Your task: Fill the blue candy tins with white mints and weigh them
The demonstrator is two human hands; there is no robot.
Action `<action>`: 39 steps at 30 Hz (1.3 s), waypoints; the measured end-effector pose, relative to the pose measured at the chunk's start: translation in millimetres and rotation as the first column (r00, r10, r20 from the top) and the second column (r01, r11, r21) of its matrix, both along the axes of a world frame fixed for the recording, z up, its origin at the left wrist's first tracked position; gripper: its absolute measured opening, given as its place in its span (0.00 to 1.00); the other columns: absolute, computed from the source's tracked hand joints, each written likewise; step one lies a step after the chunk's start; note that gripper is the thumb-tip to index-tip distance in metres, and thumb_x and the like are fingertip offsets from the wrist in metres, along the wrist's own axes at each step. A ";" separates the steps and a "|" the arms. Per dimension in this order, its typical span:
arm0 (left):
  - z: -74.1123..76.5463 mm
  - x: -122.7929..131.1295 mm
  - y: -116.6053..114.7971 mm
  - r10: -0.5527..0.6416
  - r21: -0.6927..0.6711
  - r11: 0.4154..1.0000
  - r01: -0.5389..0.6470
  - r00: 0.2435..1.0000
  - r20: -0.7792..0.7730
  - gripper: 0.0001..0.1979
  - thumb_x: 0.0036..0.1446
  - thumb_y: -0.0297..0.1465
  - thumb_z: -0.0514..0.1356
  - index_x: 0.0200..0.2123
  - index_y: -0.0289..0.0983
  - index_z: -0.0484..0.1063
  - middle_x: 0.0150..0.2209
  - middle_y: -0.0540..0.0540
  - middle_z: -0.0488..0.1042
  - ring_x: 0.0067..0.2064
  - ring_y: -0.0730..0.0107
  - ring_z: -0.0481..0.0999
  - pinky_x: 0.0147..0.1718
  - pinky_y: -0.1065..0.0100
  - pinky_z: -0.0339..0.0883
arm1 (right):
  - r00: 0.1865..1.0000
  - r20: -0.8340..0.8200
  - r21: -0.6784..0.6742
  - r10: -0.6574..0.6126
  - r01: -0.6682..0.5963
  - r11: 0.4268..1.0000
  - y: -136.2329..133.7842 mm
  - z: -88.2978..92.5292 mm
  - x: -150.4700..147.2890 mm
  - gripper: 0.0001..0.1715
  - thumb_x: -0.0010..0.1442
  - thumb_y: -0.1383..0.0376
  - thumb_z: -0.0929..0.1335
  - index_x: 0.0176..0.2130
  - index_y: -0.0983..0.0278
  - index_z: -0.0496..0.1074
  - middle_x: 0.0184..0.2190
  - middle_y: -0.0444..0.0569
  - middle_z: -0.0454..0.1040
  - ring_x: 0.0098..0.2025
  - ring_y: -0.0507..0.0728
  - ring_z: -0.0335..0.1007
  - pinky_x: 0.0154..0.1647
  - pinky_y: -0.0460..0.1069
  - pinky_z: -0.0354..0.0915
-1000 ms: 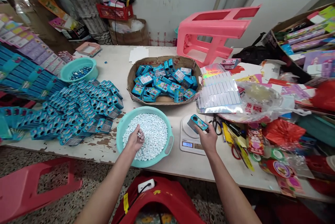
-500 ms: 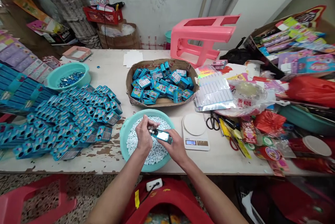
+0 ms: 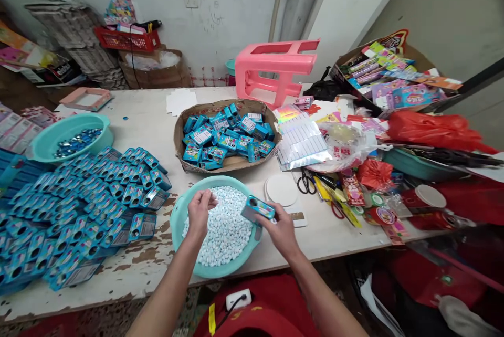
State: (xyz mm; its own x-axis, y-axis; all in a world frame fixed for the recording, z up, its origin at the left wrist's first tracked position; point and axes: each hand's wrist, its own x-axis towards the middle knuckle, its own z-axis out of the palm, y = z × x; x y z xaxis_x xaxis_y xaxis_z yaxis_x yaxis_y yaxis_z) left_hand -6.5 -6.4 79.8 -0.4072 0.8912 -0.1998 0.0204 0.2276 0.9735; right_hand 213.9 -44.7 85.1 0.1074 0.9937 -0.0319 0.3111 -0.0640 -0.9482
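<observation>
My right hand (image 3: 280, 225) grips a small blue candy box (image 3: 260, 209), its round hole facing up, over the right rim of a turquoise basin (image 3: 178, 245). Small white candies (image 3: 224, 234) fill much of that basin. My left hand (image 3: 199, 211) is above the basin's left side, fingers curled together; whatever they hold, if anything, is hidden. Just right of the box sits a white kitchen scale (image 3: 281, 190), partly covered by my right hand. Behind the basin, a cut-down cardboard box (image 3: 181, 156) holds many closed blue boxes (image 3: 228, 140).
Rows of blue boxes with round holes (image 3: 98, 190) cover the table's left. Behind them stands another turquoise basin (image 3: 47, 143) with shiny blue pieces. Scissors (image 3: 306, 181), a silvery sheet stack (image 3: 303, 140) and mixed packaging lie to the right. A pink stool (image 3: 275, 64) lies tipped at the back.
My hands have moved apart: the left has left the box's opening, and the right has carried the box rightward toward the scale. The camera view has turned to the right.
</observation>
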 end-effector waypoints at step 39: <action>-92.9 -11.5 -72.6 -0.379 -0.436 0.900 0.019 0.528 -0.760 0.32 0.59 0.49 0.48 0.61 0.35 0.56 0.60 0.33 0.59 0.62 0.41 0.53 0.57 0.43 0.47 | 0.931 -0.341 -0.184 0.132 -0.204 0.961 -25.3 -19.0 -16.5 0.24 0.46 0.56 0.75 0.40 0.64 0.71 0.36 0.46 0.76 0.38 0.57 0.72 0.40 0.49 0.68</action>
